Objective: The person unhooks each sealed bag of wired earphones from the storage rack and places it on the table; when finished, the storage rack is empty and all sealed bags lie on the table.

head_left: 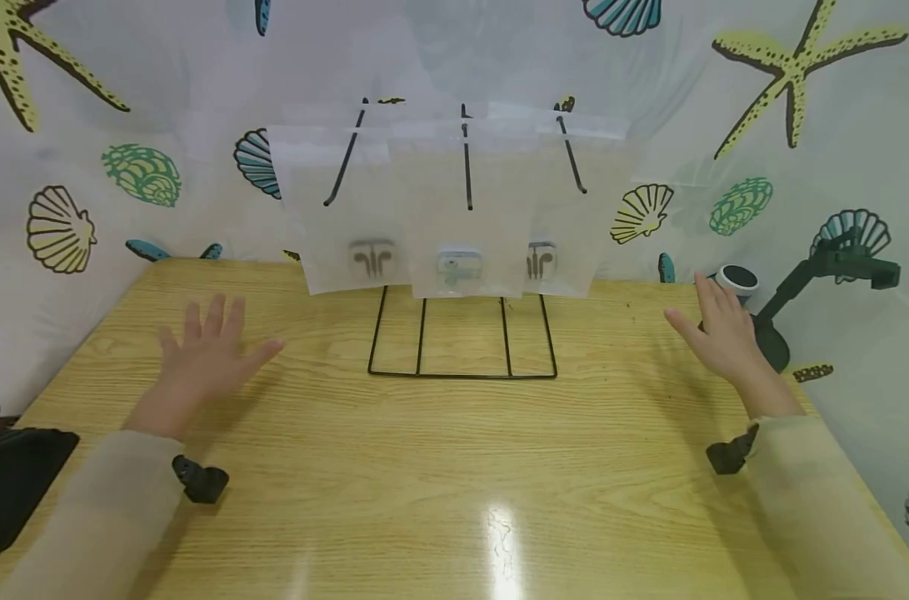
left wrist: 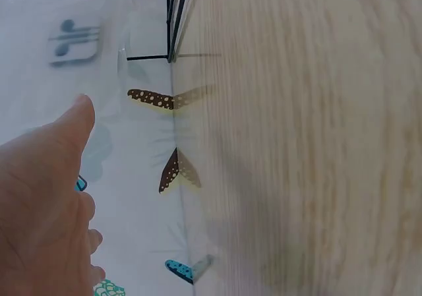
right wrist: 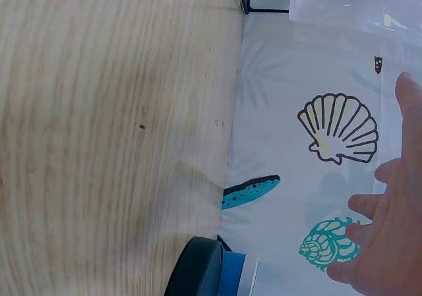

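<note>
My left grip [head_left: 202, 358] is spread wide, thumb held well out from the fingers, with nothing in it; I have it in the air over the left part of the tabletop [head_left: 454, 458]. My right grip [head_left: 724, 337] is over the far right, fingers extended and thumb apart, likewise holding nothing. Each of my pale sleeves [head_left: 117, 492] has a small dark device [head_left: 201, 481] at the wrist.

Just behind my right grip is a round container [head_left: 737, 279] with a dark top; from the right wrist I see a blue band below that top. A dark stand [head_left: 799, 283] rises beside it, its arm slanting up to the right.

Between my two grips, well apart from both, a black wire rack [head_left: 461, 377] rests at the back of the tabletop. Three translucent bags hang side by side on its dark prongs [head_left: 345, 158]: the left bag [head_left: 334, 225] and the right bag [head_left: 566, 217] each show what look like earphones, while the contents of the middle bag [head_left: 465, 233] are too blurred for me to name.

At my far left lies a black item [head_left: 19, 483], cut off by the picture's edge. Behind everything runs a white sheet [head_left: 469, 50] printed with starfish and shells.
</note>
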Demonstrator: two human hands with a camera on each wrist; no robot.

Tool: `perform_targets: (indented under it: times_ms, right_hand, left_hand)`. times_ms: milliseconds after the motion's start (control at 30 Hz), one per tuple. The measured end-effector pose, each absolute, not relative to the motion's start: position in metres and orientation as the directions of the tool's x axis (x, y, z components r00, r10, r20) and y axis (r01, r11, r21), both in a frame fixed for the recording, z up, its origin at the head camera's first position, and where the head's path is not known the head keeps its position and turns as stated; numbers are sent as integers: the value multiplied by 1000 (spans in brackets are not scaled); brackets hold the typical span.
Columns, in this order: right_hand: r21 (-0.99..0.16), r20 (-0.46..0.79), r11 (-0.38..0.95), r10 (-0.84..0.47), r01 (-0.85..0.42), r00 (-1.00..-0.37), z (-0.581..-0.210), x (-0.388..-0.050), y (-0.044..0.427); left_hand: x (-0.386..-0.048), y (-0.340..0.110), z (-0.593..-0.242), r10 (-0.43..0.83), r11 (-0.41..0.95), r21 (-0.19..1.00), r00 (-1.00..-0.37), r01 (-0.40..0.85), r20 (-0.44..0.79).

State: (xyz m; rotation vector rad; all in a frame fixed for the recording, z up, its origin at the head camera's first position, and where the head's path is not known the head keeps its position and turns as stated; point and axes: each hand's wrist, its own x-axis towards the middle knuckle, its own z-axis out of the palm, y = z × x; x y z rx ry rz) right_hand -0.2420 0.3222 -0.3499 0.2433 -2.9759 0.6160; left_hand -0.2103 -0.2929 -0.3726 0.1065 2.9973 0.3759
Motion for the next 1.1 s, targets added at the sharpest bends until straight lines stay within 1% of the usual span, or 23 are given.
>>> perform_targets:
  times_ms: [200, 467, 700, 867, 1100]
  right_hand:
    - [-424, 146, 881, -162, -209, -976, -346, -245, 318]
    - [-494, 152, 835, -192, -243, -970, -341, -248, 311]
    - [-570, 134, 788, -193, -235, -972, -335, -249, 302]
    - [-596, 123, 766, -210, -242, -970, -332, -251, 296]
    - [-609, 139, 749, -224, -262, -965, -326, -256, 289]
  left_hand:
    - [-209, -278, -378, 130, 966, 240, -983, 96, -133]
    - [-204, -254, -382, 206, 954, 247, -970, 171, -127]
    - [-206, -233, -390, 283, 933, 262, -952, 245, -118]
    - [-210, -221, -396, 333, 923, 238, -938, 303, -95]
    - [-214, -206, -400, 409, 890, 255, -909, 377, -82]
